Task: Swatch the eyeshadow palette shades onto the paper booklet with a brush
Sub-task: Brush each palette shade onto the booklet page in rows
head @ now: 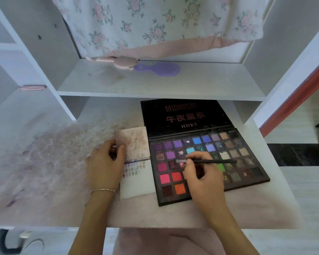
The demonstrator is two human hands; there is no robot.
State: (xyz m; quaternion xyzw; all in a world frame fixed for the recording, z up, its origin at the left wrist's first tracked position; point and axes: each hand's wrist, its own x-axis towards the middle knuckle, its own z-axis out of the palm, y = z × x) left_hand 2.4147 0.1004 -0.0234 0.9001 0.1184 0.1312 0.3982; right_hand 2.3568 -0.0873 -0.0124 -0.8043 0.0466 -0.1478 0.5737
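An open black eyeshadow palette (234, 155) with several coloured pans lies on the white desk, its lid folded back flat. My right hand (201, 173) pinches a thin black brush (215, 161). The brush lies level over the palette, its tip pointing left above the purple and pink pans. A small paper booklet (138, 183) lies open just left of the palette, with rows of small swatches on its lower page. My left hand (105, 164) grips the left edge of the stained upper page (134, 142).
The white desk (44, 181) is smeared with purple and pink powder to the left. A shelf above carries a purple hairbrush (160, 69) and a pink object (122, 62). Floral fabric (164, 23) hangs at the back. Shelf uprights stand on both sides.
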